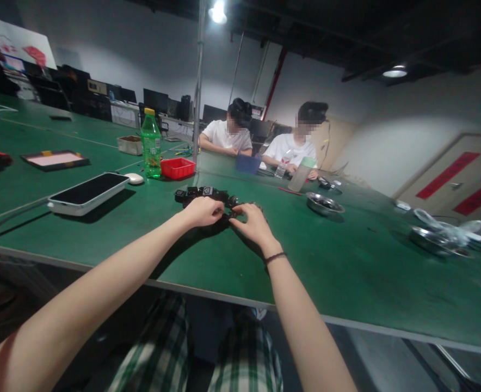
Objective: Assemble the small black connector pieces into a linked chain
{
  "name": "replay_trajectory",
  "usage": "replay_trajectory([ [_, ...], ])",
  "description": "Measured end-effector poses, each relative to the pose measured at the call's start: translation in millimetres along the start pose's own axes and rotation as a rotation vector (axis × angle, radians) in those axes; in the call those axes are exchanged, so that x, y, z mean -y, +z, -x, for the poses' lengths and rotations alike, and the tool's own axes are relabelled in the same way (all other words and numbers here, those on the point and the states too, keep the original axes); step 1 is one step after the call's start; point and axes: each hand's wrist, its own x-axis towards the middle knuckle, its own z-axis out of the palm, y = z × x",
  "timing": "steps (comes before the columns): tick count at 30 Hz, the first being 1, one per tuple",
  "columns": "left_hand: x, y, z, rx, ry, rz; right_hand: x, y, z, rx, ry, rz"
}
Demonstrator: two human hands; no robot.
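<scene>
A black device made up of blocky parts [202,193] lies on the green table in front of me. My left hand [203,211] is at its near side, fingers curled closed around a dark end of it. Close by on the right, my right hand [253,222] is bent, with thumb and forefinger pinching near the same dark end. What sits between those fingertips is too small and dark to make out, and part of the device is hidden behind both hands.
Left of the hands are a white-cased phone-like device [89,193], a white mouse [135,178], a green bottle [151,144] and a red tray [177,169]. A metal bowl [325,204] stands to the right. Two people in white shirts sit across the green table [346,267].
</scene>
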Motion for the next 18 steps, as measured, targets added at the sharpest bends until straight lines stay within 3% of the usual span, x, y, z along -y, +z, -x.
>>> replay_trajectory([
  [18,-0.3,-0.8,-0.2,0.013,0.011,-0.006,0.6,-0.5,-0.6,0.004,0.005,0.005],
])
